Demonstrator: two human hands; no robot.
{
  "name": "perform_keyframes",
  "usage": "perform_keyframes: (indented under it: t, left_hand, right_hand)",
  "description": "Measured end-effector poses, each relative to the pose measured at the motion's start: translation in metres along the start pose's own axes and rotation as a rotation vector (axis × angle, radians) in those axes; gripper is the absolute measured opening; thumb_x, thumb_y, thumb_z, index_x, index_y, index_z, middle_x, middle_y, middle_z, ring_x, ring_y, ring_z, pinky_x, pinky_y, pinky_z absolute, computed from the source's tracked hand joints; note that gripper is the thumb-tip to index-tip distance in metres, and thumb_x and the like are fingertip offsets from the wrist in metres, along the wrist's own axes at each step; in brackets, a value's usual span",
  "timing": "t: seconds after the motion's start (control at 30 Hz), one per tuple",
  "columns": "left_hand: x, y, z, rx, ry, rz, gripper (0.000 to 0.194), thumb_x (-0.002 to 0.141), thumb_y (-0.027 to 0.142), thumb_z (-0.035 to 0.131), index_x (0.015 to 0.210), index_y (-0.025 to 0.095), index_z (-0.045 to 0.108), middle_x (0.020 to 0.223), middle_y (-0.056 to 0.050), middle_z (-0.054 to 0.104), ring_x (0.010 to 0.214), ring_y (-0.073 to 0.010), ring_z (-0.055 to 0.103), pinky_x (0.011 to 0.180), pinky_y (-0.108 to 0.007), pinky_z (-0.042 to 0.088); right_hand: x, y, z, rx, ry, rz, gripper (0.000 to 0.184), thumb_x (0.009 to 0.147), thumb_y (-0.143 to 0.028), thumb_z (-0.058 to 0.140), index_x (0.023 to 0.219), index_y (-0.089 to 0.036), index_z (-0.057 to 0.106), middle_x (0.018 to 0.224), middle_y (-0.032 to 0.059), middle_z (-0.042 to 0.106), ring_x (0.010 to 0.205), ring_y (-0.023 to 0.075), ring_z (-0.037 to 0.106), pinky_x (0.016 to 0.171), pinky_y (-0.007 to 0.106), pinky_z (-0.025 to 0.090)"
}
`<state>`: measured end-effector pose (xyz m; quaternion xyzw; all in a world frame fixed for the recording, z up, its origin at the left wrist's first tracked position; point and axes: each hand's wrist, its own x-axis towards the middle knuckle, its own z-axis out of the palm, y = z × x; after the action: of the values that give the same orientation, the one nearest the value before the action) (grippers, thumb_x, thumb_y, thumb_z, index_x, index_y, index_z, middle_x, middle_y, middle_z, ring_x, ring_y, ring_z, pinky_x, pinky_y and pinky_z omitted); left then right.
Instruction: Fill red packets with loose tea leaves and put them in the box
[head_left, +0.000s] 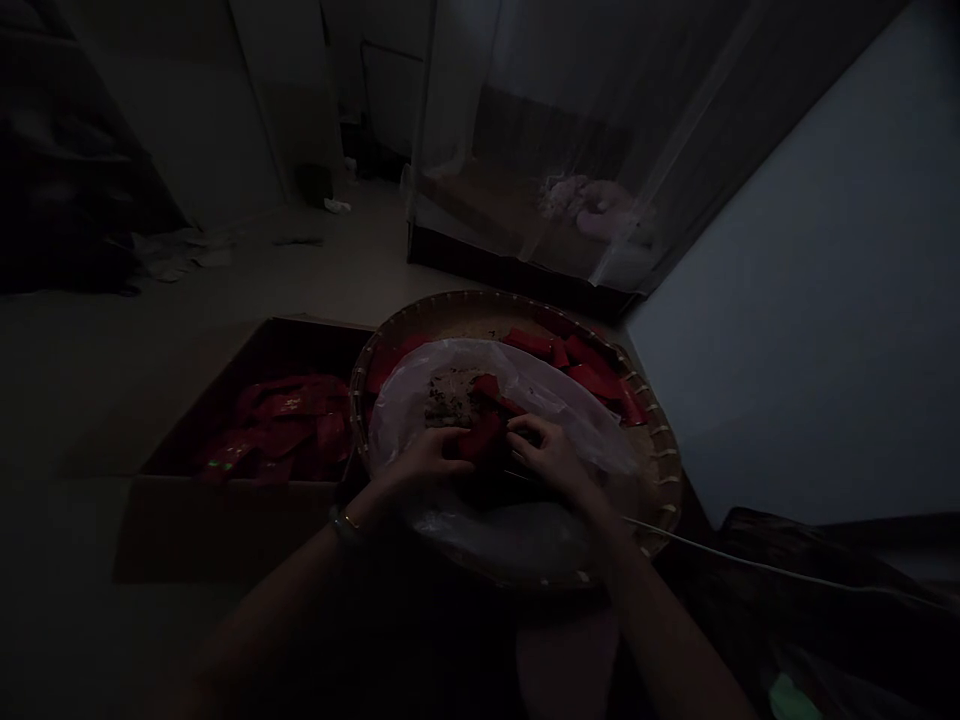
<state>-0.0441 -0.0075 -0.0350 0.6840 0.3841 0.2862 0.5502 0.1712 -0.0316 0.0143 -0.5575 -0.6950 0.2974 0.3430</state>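
Left hand (431, 458): fingers closed on the red packet (482, 440), left side.
Right hand (547, 452): fingers bent at its right edge — too dark to tell if they pinch.
Packet: over the bag (577, 395) in the tray (666, 455); lower end lost in shadow.
Dark bits (448, 385): beyond the packet — kind unclear.
Box (225, 530): red packets (289, 405) inside; right end hidden behind the tray.

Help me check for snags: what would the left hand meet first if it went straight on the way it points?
The red packet that the left hand seems to grip. Past it, the right hand looks next in line, though the dimness leaves depth unclear.
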Motion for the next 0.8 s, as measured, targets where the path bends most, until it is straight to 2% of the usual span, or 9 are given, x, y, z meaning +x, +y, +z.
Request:
perform_keyframes:
  t: [0.07, 0.13, 0.23, 0.3, 0.4, 0.5, 0.67, 0.8]
  left_hand:
    - [0.000, -0.002, 0.000, -0.116, -0.051, -0.047, 0.058, 0.064, 0.027, 0.073, 0.118, 0.011, 0.059, 0.103, -0.008, 0.069, 0.090, -0.0229, 0.063, 0.079, -0.031, 0.049]
    - [0.000, -0.002, 0.000, -0.148, -0.055, -0.060, 0.060, 0.063, 0.025, 0.073, 0.120, 0.011, 0.058, 0.103, -0.008, 0.069, 0.091, -0.0222, 0.063, 0.079, -0.030, 0.048]
    - [-0.003, 0.001, 0.000, -0.095, -0.058, -0.050, 0.059, 0.064, 0.024, 0.073, 0.120, 0.013, 0.059, 0.106, -0.008, 0.068, 0.093, -0.0219, 0.063, 0.080, -0.030, 0.048]
    - [-0.005, 0.005, -0.001, -0.030, -0.046, -0.048, 0.058, 0.063, 0.025, 0.074, 0.119, 0.014, 0.060, 0.105, -0.007, 0.069, 0.092, -0.0220, 0.063, 0.078, -0.029, 0.048]
    - [-0.007, 0.011, -0.003, 0.073, -0.055, -0.064, 0.050, 0.062, 0.027, 0.074, 0.110, 0.014, 0.066, 0.092, -0.003, 0.071, 0.083, -0.0209, 0.063, 0.070, -0.026, 0.047]
    - [-0.006, 0.011, -0.004, 0.096, -0.101, -0.087, 0.039, 0.064, 0.030, 0.073, 0.098, 0.012, 0.070, 0.079, 0.000, 0.070, 0.073, -0.0186, 0.062, 0.063, -0.023, 0.044]
    - [-0.002, 0.006, -0.004, 0.002, -0.121, -0.070, 0.040, 0.063, 0.031, 0.074, 0.098, 0.012, 0.070, 0.080, 0.000, 0.070, 0.073, -0.0175, 0.061, 0.064, -0.023, 0.045]
    - [-0.003, 0.006, -0.004, 0.038, -0.109, -0.071, 0.041, 0.064, 0.028, 0.073, 0.102, 0.013, 0.069, 0.084, -0.001, 0.071, 0.076, -0.0185, 0.063, 0.067, -0.024, 0.046]
  right_hand:
    - [0.000, 0.000, -0.002, 0.000, -0.052, 0.013, 0.024, 0.079, -0.033, 0.061, 0.097, -0.018, 0.067, 0.098, 0.0056, 0.070, 0.091, 0.0203, 0.063, 0.082, 0.032, 0.047]
    - [0.000, -0.001, -0.002, -0.007, -0.116, 0.026, 0.025, 0.080, -0.035, 0.061, 0.097, -0.018, 0.068, 0.095, 0.0048, 0.070, 0.087, 0.0197, 0.063, 0.078, 0.031, 0.047]
    - [0.001, -0.003, -0.003, -0.011, -0.205, -0.001, 0.023, 0.083, -0.037, 0.057, 0.079, -0.018, 0.069, 0.079, 0.0026, 0.066, 0.073, 0.0164, 0.060, 0.068, 0.027, 0.046]
    - [0.002, -0.003, -0.005, 0.016, -0.223, -0.050, 0.025, 0.083, -0.037, 0.057, 0.073, -0.018, 0.069, 0.080, 0.0026, 0.063, 0.072, 0.0148, 0.058, 0.067, 0.026, 0.045]
    - [0.001, -0.004, -0.011, 0.116, -0.138, -0.076, 0.022, 0.081, -0.038, 0.059, 0.081, -0.019, 0.071, 0.095, 0.0046, 0.058, 0.080, 0.0151, 0.058, 0.068, 0.026, 0.047]
    - [-0.001, -0.008, -0.018, 0.103, -0.058, -0.100, 0.020, 0.081, -0.037, 0.061, 0.077, -0.019, 0.070, 0.094, 0.0048, 0.056, 0.083, 0.0158, 0.057, 0.071, 0.027, 0.046]
    - [-0.003, -0.014, -0.024, -0.035, 0.012, -0.153, 0.030, 0.085, -0.036, 0.056, 0.062, -0.018, 0.062, 0.084, 0.0035, 0.056, 0.078, 0.0149, 0.055, 0.074, 0.028, 0.043]
    - [-0.001, -0.010, -0.018, -0.016, -0.003, -0.130, 0.021, 0.082, -0.039, 0.060, 0.079, -0.020, 0.065, 0.088, 0.0037, 0.060, 0.082, 0.0167, 0.057, 0.074, 0.028, 0.044]
